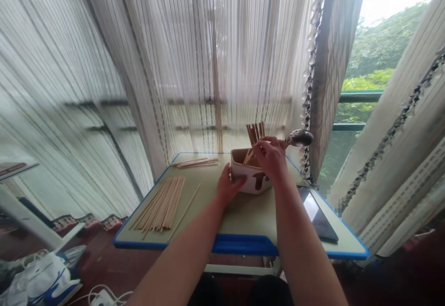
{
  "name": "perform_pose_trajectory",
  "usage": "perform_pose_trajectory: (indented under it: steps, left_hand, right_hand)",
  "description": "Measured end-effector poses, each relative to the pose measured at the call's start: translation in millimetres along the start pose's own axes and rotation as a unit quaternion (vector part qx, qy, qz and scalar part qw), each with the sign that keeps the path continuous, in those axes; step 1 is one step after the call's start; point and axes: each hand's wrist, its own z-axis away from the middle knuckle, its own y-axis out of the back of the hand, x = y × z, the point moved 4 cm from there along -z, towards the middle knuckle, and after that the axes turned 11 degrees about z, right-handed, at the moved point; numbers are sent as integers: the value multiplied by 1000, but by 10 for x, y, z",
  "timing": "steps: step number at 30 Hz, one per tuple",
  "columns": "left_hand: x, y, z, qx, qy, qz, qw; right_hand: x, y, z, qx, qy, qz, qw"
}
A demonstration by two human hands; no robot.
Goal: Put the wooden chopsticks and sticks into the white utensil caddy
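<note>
A white cup-like holder [243, 176] with a brown mushroom print stands on a small blue-edged table [243, 243]. My left hand [227, 186] grips its near left side. My right hand [269, 156] is over its rim, fingers pinched on brown chopsticks [255, 133] that stand upright in the holder. A spotted spoon [299, 137] also leans out of the holder to the right. A row of pale wooden chopsticks [160, 203] lies flat on the table's left part, and a smaller bunch of chopsticks [196, 162] lies at the far edge.
A dark phone or tablet [318, 215] lies on the table's right side. Striped sheer curtains [194, 65] hang close behind the table, with a window and green trees at the right. White bags and cables [41, 280] lie on the floor at lower left.
</note>
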Motion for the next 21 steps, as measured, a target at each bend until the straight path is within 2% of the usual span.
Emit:
perform_pose_trajectory:
  steps: [3,8,15,21]
  left_hand:
    - [36,-31,-1,-17,0,3,1000]
    - [9,-18,2,-14,-2,-33,999]
    - [22,11,16,-6,-9,-87,996]
    - [22,0,25,-25,-16,-73,997]
  right_hand:
    - [-33,-74,62,-17,-5,4,1000]
    - [-36,-147,120,-28,-12,-18,999]
    - [-29,-152,107,2,-30,-73,997]
    - [-33,-225,129,-24,-39,-93,995]
